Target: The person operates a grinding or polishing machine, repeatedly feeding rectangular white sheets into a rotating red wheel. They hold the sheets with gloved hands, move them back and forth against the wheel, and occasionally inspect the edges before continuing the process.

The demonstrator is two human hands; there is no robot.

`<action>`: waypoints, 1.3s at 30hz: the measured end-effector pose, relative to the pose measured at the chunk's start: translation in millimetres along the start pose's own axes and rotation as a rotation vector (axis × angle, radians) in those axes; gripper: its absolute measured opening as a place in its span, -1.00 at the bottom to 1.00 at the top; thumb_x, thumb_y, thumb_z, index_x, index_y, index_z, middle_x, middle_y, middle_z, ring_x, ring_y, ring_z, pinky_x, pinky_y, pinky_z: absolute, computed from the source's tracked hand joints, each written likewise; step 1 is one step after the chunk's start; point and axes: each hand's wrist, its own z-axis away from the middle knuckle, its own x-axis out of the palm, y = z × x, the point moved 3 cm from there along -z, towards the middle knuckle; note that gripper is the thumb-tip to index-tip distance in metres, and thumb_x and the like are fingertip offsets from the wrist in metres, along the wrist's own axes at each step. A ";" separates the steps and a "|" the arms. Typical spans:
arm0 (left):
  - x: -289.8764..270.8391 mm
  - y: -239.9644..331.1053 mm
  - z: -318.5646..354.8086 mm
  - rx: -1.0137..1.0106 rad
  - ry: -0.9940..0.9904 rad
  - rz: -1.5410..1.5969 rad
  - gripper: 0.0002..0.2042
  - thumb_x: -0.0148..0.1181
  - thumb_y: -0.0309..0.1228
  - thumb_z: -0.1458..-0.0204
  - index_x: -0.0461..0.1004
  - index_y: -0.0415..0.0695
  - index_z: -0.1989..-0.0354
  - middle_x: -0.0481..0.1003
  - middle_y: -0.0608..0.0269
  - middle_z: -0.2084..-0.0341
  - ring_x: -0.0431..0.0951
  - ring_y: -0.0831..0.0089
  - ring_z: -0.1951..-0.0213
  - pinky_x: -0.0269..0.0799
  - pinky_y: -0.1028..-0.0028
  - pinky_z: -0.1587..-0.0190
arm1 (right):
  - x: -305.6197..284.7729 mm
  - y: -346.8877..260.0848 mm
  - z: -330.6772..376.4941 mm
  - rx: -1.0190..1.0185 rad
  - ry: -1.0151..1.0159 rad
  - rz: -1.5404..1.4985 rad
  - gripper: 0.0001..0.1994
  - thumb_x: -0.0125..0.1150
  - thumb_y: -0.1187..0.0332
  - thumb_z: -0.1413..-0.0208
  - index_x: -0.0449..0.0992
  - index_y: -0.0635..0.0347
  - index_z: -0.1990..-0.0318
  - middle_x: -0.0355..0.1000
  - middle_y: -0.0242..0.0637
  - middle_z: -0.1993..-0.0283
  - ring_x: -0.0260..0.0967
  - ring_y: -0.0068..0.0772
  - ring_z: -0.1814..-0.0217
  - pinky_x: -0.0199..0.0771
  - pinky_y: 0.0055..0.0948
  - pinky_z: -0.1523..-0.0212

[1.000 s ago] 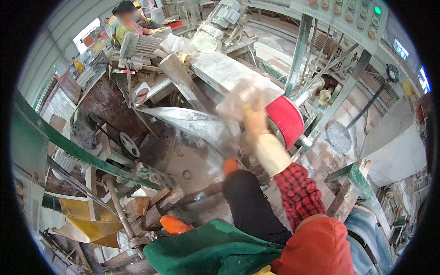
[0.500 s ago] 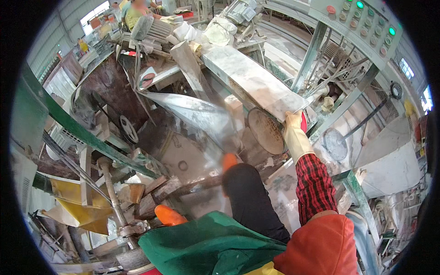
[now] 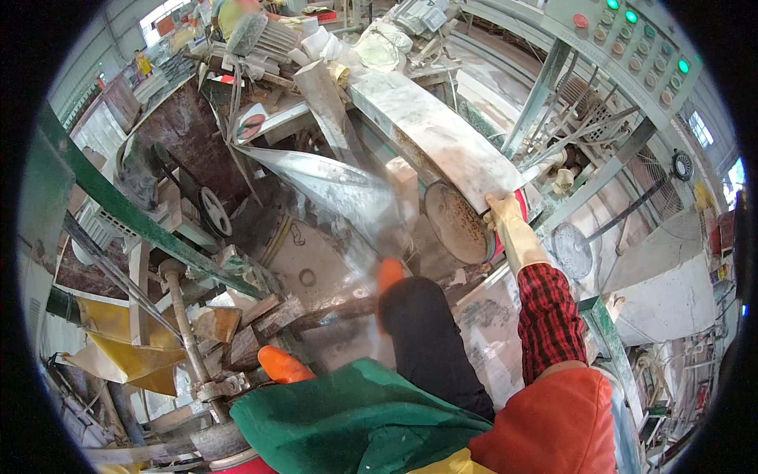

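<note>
My right hand (image 3: 509, 229), in a pale cream rubber glove, is closed over the near end of a long, dust-covered cover (image 3: 442, 142) that slopes away to the far left. Its fingers wrap the cover's corner, partly hidden from here. Just below the hand is a round, rust-speckled disc (image 3: 456, 223) with a red edge showing beside the glove. A red-and-black checked sleeve (image 3: 551, 320) covers my forearm. My left hand is out of view.
A control panel (image 3: 624, 51) with lit green buttons stands at the upper right. A green rail (image 3: 150, 229) crosses the left side, near a handwheel (image 3: 215, 212). Wooden offcuts (image 3: 264, 332) lie by my orange boot (image 3: 284, 365). Another person (image 3: 233, 17) is far off.
The view has shifted slightly, and the panel sits a little lower and further right. My right hand stays at the cover's end, its forearm angled slightly differently.
</note>
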 end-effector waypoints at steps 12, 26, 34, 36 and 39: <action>-7.1 19.7 -23.0 0.340 0.283 -0.004 -0.43 0.13 0.03 -0.27 0.43 -0.05 -0.34 0.48 -0.02 -0.24 0.43 0.01 -0.29 0.27 0.01 -0.35 | 128.4 -155.1 184.8 -0.923 -0.530 0.640 -0.50 0.02 -0.06 -0.31 0.41 -0.20 -0.34 0.54 -0.08 -0.19 0.51 0.04 -0.20 0.48 -0.09 -0.21; -12.4 -36.3 -37.3 0.097 0.034 -0.044 -0.66 0.09 -0.16 -0.23 0.50 -0.10 -0.04 0.52 0.02 0.05 0.50 0.01 -0.04 0.39 0.03 -0.11 | 284.9 -73.6 256.4 -1.064 -1.361 0.802 -0.39 0.25 -0.12 -0.14 0.51 -0.01 -0.26 0.52 -0.06 -0.21 0.49 0.13 -0.20 0.47 -0.01 -0.19; -19.9 28.1 -31.6 0.019 0.345 0.044 -0.75 0.11 -0.25 -0.20 0.46 -0.11 0.05 0.47 0.04 0.18 0.47 0.00 0.09 0.39 0.05 -0.01 | 297.1 -86.2 271.1 -0.877 -1.364 0.565 -0.39 0.25 0.15 -0.17 0.40 0.06 -0.38 0.49 0.08 -0.25 0.46 0.07 -0.27 0.47 -0.13 -0.23; -29.0 44.3 -21.8 -0.072 0.185 0.119 -0.75 0.13 -0.27 -0.18 0.45 -0.09 0.03 0.44 0.05 0.17 0.45 0.00 0.08 0.38 0.06 -0.01 | 316.1 -75.8 246.0 -0.941 -1.393 0.613 -0.40 0.24 0.14 -0.19 0.39 0.03 -0.40 0.47 0.12 -0.27 0.46 0.10 -0.28 0.48 -0.11 -0.23; -37.3 36.6 -12.5 -0.060 0.240 0.033 -0.75 0.13 -0.25 -0.17 0.45 -0.06 0.03 0.44 0.08 0.17 0.45 0.04 0.05 0.35 0.10 -0.02 | 325.2 -54.1 236.9 -0.787 -1.429 0.653 -0.39 0.26 0.13 -0.19 0.39 -0.01 -0.40 0.43 0.14 -0.31 0.43 0.12 -0.32 0.47 -0.13 -0.26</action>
